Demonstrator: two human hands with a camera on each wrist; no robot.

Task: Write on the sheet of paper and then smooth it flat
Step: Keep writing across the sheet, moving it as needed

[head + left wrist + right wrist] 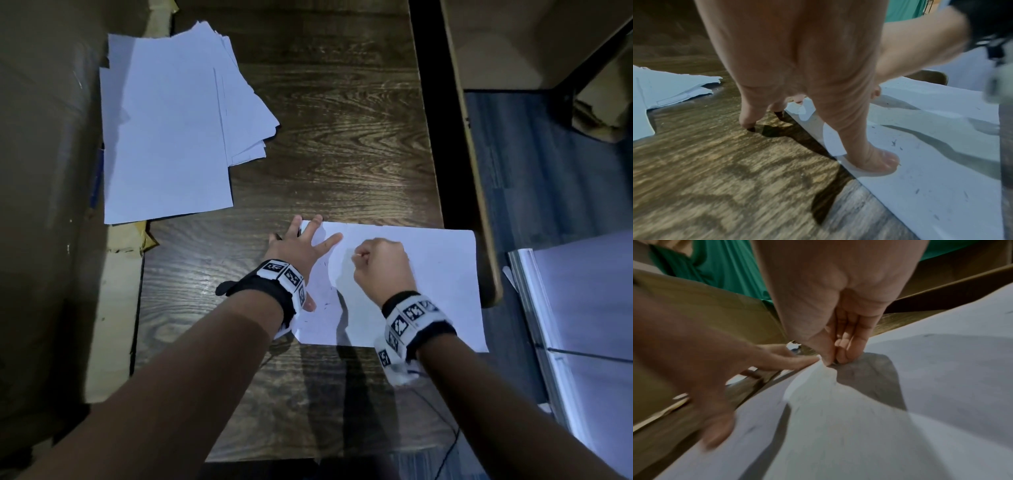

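A white sheet of paper (pixel 438 274) (pixel 931 162) (pixel 859 418) lies at the right edge of the dark wooden table (pixel 342 137), with a few faint dark marks near its left end. My left hand (pixel 301 250) (pixel 797 65) (pixel 694 353) is spread flat; its thumb (pixel 879 160) and index finger press the sheet's left edge, and the other fingertips rest on the wood. My right hand (pixel 380 267) (pixel 838 313) is curled over the middle of the sheet. Its thumb and fingers pinch a small thin writing tool (pixel 358 255) (pixel 833 363), mostly hidden, with the tip down on the paper.
A loose stack of white papers (pixel 164 130) (pixel 663 91) lies at the table's far left. Cardboard (pixel 41 205) borders the left side. A light wooden board (pixel 479 171) runs beside the table's right edge, with a white panel (pixel 582 308) on the floor further right.
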